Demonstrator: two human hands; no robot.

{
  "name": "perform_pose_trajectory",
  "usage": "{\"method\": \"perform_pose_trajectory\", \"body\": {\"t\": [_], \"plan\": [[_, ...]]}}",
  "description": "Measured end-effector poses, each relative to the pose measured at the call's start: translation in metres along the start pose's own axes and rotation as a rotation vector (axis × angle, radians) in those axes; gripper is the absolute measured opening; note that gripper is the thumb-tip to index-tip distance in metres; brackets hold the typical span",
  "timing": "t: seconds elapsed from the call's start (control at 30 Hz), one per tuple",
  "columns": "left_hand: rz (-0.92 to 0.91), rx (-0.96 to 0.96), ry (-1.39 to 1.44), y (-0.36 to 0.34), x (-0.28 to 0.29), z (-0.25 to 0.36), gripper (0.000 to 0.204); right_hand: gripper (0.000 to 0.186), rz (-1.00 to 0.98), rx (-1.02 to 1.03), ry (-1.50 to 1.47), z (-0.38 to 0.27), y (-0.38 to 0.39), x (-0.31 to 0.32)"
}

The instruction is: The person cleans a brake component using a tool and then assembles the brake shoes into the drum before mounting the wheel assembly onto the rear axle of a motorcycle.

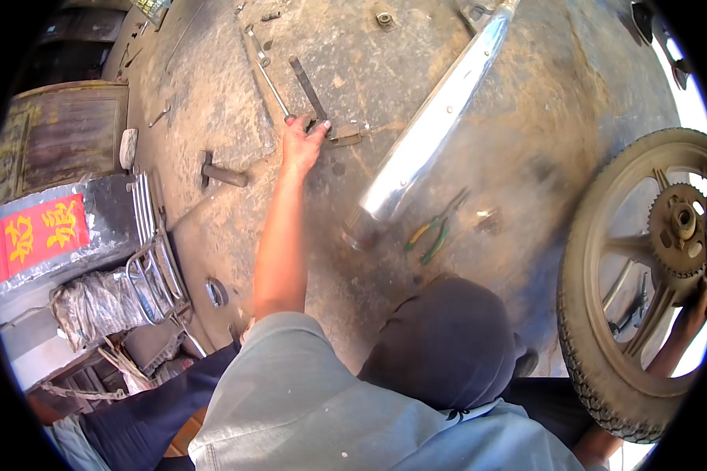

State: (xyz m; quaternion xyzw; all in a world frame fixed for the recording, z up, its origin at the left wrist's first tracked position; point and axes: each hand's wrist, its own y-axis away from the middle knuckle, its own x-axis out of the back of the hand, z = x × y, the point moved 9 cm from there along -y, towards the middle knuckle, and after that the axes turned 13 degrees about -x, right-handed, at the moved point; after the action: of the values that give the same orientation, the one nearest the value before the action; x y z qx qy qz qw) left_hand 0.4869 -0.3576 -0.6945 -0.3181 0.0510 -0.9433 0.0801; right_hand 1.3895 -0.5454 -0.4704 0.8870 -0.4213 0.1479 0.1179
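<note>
My left hand [303, 143] reaches out to the tools on the ground, fingers curled down over something dark I cannot make out. Against its fingers lie the end of a slim shiny rod-like tool [275, 93] and the near end of a dark flat bar [307, 86]. A short brown-handled tool [344, 140] is just to the right. At the right edge stands a spoked motorcycle wheel [575, 314] with a tyre and a toothed sprocket [675, 229]. My right hand [700, 304] grips this wheel beside the sprocket, its fingers partly hidden.
A shiny metal exhaust silencer [440, 118] lies slanting across the floor. Green-handled pliers [436, 232] are near its lower end. A hammer [225, 174] lies on the left. Farther left stand a metal carrier rack [155, 275] and a wooden cabinet [75, 133]. Dark-trousered legs [145, 404] show at lower left.
</note>
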Motion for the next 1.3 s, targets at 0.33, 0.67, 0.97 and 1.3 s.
{"method": "perform_pose_trajectory", "body": {"t": [0.33, 0.67, 0.97, 1.3], "plan": [[0.325, 0.321, 0.722, 0.019, -0.05, -0.083, 0.053, 0.039, -0.138, -0.009, 0.075, 0.064, -0.067, 0.06], [0.025, 0.317, 0.93, 0.01, -0.045, 0.084, 0.047, 0.044, -0.133, 0.045, 0.107, 0.063, -0.045, 0.066], [-0.781, -0.057, 0.509, 0.037, -0.163, 0.306, 0.026, 0.037, -0.11, 0.129, -0.063, -0.045, 0.041, -0.042], [-0.944, -0.377, 0.374, -0.007, -0.228, 0.423, 0.022, 0.036, -0.152, 0.169, -0.064, -0.05, 0.055, -0.045]]}}
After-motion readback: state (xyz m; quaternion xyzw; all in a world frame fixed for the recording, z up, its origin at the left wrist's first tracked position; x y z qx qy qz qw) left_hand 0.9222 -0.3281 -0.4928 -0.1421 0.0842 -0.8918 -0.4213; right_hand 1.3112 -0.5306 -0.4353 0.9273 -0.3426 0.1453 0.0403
